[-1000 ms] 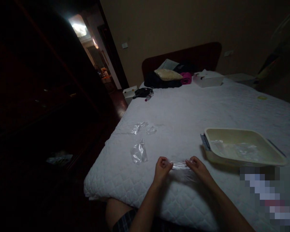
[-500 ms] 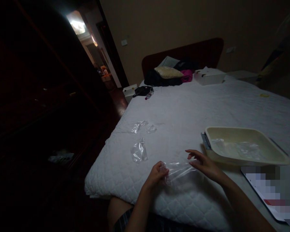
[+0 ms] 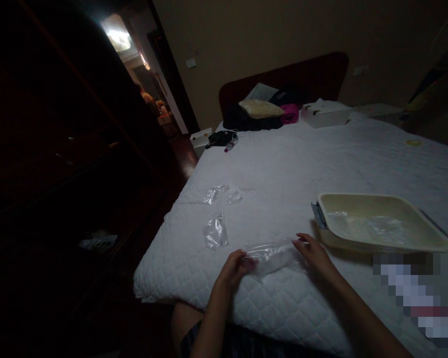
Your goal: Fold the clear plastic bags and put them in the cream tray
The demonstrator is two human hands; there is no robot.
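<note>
A clear plastic bag (image 3: 272, 254) is stretched sideways between my two hands, just over the near edge of the bed. My left hand (image 3: 237, 264) pinches its left end, with part of the plastic lying over the fingers. At the right end, my right hand (image 3: 313, 251) grips the bag with its fingertips. To the left on the quilt lies a flat clear plastic bag (image 3: 215, 231). Two smaller crumpled pieces, one a plastic wrapper (image 3: 234, 197), rest just beyond it. More clear plastic (image 3: 386, 229) sits in the cream plastic bin (image 3: 366, 196) at the right.
The bed has a white quilted cover (image 3: 276, 164). Below the bin is a pixelated flat item (image 3: 410, 293). Farther back are a yellow ring (image 3: 413, 142), a white box (image 3: 326, 115), a pillow (image 3: 261, 109), a magenta roll (image 3: 289, 114) and a small bottle (image 3: 230, 144).
The bag between my hands has been spread wider and flatter. My right hand has shifted slightly, its fingers closing on the bag's right end; my left hand has moved a little left.
</note>
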